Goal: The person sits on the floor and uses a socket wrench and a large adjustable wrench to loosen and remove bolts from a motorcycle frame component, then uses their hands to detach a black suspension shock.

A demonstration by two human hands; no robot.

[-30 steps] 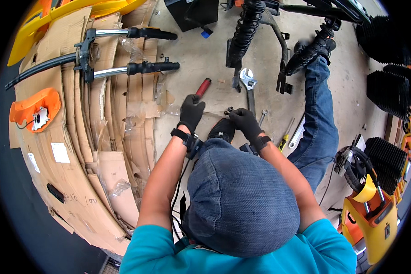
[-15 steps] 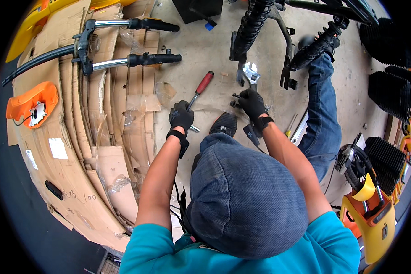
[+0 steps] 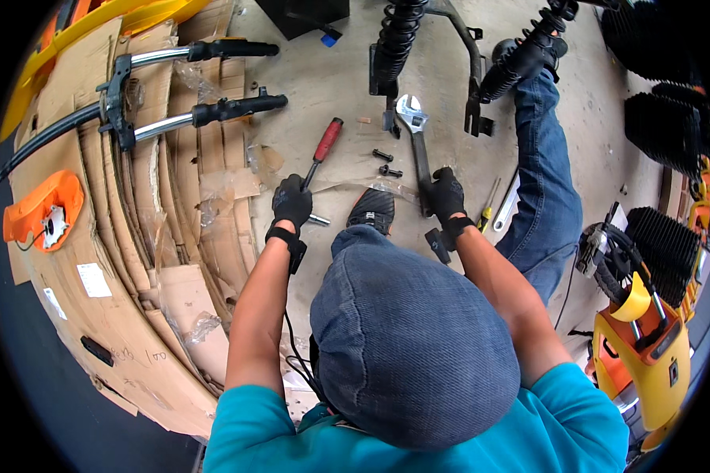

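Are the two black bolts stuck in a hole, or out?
Out. Both bolts lie on their sides on the floor, left of the wrench, not set into any hole.

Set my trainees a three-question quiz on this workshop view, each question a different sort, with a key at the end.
1. True or false: the adjustable wrench lies to the right of the two black bolts.

2. What does the left hand hold?
A) one of the bolts
B) the red-handled tool
C) the wrench

3. Fill in: the orange part at far left rests on ____.

Key: 1 true; 2 B; 3 cardboard.
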